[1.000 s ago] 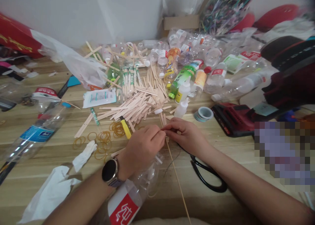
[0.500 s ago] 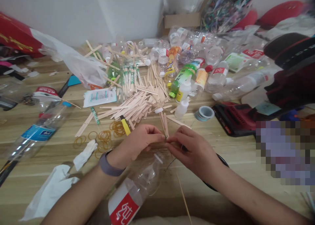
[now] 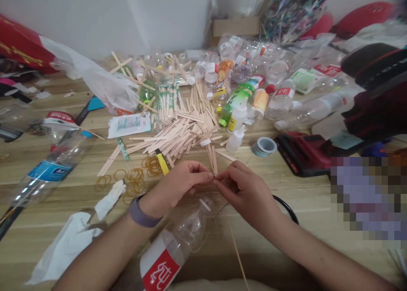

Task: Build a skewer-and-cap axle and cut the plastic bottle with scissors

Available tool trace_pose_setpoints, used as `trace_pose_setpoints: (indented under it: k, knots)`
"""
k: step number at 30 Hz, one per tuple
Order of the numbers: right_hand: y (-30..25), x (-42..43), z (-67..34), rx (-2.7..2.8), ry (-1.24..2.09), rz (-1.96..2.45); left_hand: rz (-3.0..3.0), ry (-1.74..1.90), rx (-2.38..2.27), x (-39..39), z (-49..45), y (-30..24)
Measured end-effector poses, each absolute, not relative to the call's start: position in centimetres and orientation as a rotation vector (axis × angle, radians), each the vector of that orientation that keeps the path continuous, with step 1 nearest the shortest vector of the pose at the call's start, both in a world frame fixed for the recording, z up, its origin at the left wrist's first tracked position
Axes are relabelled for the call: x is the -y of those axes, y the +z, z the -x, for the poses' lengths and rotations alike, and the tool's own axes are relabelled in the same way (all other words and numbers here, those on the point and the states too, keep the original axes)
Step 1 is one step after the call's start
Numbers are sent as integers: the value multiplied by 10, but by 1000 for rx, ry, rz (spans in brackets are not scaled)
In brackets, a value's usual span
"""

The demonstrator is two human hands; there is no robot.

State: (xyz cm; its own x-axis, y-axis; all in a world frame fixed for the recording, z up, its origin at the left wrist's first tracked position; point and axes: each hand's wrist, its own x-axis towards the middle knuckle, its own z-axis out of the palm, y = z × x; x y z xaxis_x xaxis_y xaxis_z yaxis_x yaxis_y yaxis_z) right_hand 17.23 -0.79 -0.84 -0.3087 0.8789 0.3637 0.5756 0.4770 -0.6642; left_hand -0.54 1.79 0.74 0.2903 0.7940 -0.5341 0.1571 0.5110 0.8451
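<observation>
My left hand (image 3: 178,186) and my right hand (image 3: 246,192) meet fingertip to fingertip above the wooden table (image 3: 318,197). Both pinch the near end of two flat wooden craft sticks (image 3: 213,158) that point away from me. A thin bamboo skewer (image 3: 237,255) runs from under the right hand toward me. An empty clear bottle with a red label (image 3: 173,246) lies below my left forearm. A pile of craft sticks (image 3: 178,136) lies just beyond the hands.
Orange rubber bands (image 3: 135,178) and a yellow-handled tool (image 3: 162,163) lie left of the hands. Black scissors (image 3: 288,206) sit under my right wrist. A tape roll (image 3: 264,146), small glue bottles (image 3: 235,139), several plastic bottles (image 3: 280,98) and a red-black tool (image 3: 302,153) crowd the right.
My hands lifted slightly and the left wrist rolled, hiding the watch face. The two craft sticks now show clearly, standing out beyond the pinched fingertips.
</observation>
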Motion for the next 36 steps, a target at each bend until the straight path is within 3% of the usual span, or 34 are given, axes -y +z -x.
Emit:
trace_pose_setpoints:
  k: [18,36]
  knots:
    - [-16,-5,-177,1972,717,1228,-1771,402,-1246,-20,12,15]
    - [-26,-11,-179,1887,943,1163,-1576,411,-1262,-21,12,10]
